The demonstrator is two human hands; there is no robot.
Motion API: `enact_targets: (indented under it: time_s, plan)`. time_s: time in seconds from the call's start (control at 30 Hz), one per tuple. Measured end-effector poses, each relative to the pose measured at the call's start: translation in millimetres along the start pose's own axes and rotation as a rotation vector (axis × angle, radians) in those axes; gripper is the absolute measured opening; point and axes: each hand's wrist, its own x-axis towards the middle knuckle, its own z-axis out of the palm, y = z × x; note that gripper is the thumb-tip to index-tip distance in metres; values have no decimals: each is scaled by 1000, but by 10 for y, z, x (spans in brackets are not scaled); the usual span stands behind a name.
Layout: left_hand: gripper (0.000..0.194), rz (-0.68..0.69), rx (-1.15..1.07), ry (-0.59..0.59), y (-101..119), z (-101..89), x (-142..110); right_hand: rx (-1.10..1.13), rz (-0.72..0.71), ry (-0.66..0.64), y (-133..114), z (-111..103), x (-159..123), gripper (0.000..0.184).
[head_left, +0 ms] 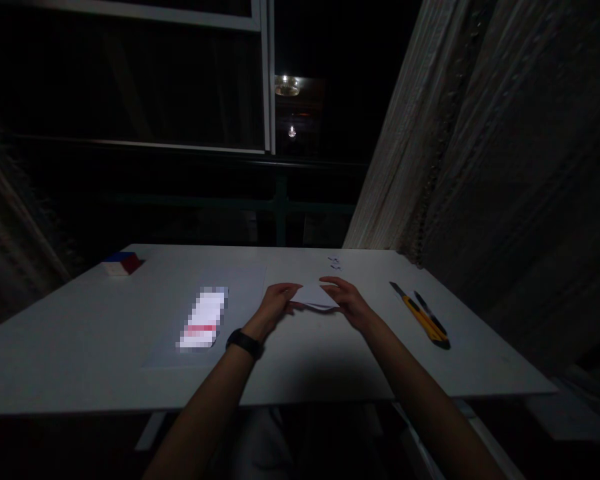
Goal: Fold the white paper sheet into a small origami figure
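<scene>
We see left hand (279, 300) and right hand (346, 297) pinching folded paper (314, 296) by opposite edges over bench (80, 340); yellow cutter (422, 321) lies beside pen (431, 313).

Coarse pixels masked the glowing phone (203, 319), leaving its screen unreadable, while the left hand (279, 300) and right hand (346, 300) hid the ends of a folded white paper (313, 295). Small dark marks (335, 267) toward the table (105, 347)'s far edge were too tiny to identify. The bottom edge cut off the left forearm (200, 417) and right forearm (425, 400); the left edge clipped the table.
</scene>
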Motion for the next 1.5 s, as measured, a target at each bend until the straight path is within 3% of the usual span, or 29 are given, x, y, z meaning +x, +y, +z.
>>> enact_targets:
  time_s: [0.47, 0.6, 0.8, 1.2, 1.5]
  plan:
    - [29, 15, 96, -66, -29, -12, 29, 13, 1, -79, 33, -38, 30, 28]
    - [37, 15, 148, -118, -26, 2, 25, -25, -36, -1, 71, -5, 65, 28]
    - [61, -49, 188, -170, 5, 26, -9, -57, -48, 230, 212, -18, 154, 24]
    - [30, 15, 171, -106, -84, -44, 51, -28, -94, 238, 231, -2, 156, 36]
    - [29, 9, 68, -85, -14, 2, 1, -30, -110, 301, 189, 30, 133, 38]
